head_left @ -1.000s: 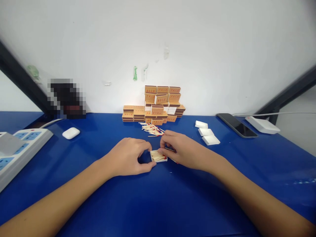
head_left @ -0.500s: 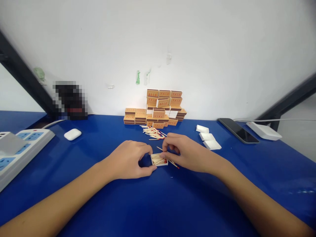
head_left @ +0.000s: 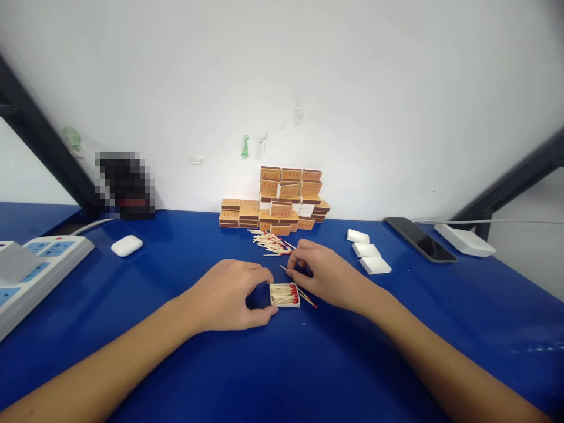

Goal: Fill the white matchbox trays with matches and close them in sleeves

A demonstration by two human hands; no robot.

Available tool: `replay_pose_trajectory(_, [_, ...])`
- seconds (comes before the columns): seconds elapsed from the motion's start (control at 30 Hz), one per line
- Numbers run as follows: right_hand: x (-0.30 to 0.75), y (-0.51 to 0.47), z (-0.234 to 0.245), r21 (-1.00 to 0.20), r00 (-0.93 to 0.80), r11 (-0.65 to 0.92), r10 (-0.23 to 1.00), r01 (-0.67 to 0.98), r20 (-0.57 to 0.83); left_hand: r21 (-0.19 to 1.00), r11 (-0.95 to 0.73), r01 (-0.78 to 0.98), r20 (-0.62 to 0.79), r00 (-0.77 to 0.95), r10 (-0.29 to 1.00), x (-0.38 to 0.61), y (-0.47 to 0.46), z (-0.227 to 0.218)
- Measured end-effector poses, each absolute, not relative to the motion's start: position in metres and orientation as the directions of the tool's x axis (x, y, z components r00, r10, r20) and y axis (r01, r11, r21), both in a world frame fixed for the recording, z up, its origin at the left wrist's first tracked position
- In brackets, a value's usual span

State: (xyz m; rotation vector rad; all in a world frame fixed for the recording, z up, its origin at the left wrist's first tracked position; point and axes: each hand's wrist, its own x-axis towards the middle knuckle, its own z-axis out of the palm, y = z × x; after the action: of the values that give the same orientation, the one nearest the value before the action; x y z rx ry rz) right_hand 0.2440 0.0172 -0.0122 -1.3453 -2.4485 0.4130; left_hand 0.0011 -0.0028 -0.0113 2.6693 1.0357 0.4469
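A small white matchbox tray (head_left: 284, 295) filled with red-tipped matches lies on the blue table (head_left: 282, 364). My left hand (head_left: 229, 294) curls round its left end, thumb and forefinger pinching the tray. My right hand (head_left: 324, 273) sits just behind and to the right of the tray, its fingertips pinched on loose matches (head_left: 304, 295) that lie beside the tray. A heap of loose matches (head_left: 271, 242) lies further back.
A stack of orange matchboxes (head_left: 282, 200) stands against the wall. Three white inner trays (head_left: 368, 251) lie to the right, then a black phone (head_left: 420, 239) and a white charger (head_left: 465, 239). A white earbud case (head_left: 126, 245) and a power strip (head_left: 33, 267) are on the left.
My right hand has lifted off the tray and drawn back a little to the loose matches beside it. The tray's matches are now uncovered. My left hand stays on the tray.
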Motion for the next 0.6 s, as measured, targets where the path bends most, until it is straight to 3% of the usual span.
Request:
replay_pose_trajectory(0.2, [0.245,0.011,-0.008,-0.356,-0.482,0.476,0.873,0.804,0.078,0.339,-0.714,0.612,0.204,0.693,0.691,0.001,-0.002,-0.014])
replay_pose_trajectory(0.33, [0.243,0.005,0.0,-0.364,-0.533,0.542,0.835,0.758,0.136,0.34,-0.705,0.623,0.201,0.684,0.702,0.002,0.0,-0.013])
replay_pose_trajectory(0.5, [0.235,-0.005,0.005,-0.38,-0.633,0.603,0.772,0.701,0.058,0.334,-0.702,0.629,0.195,0.682,0.705,0.001,-0.001,-0.012])
replay_pose_trajectory(0.6, [0.235,-0.006,0.01,-0.37,-0.623,0.618,0.772,0.694,0.121,0.328,-0.709,0.624,0.2,0.688,0.698,-0.001,-0.001,-0.012])
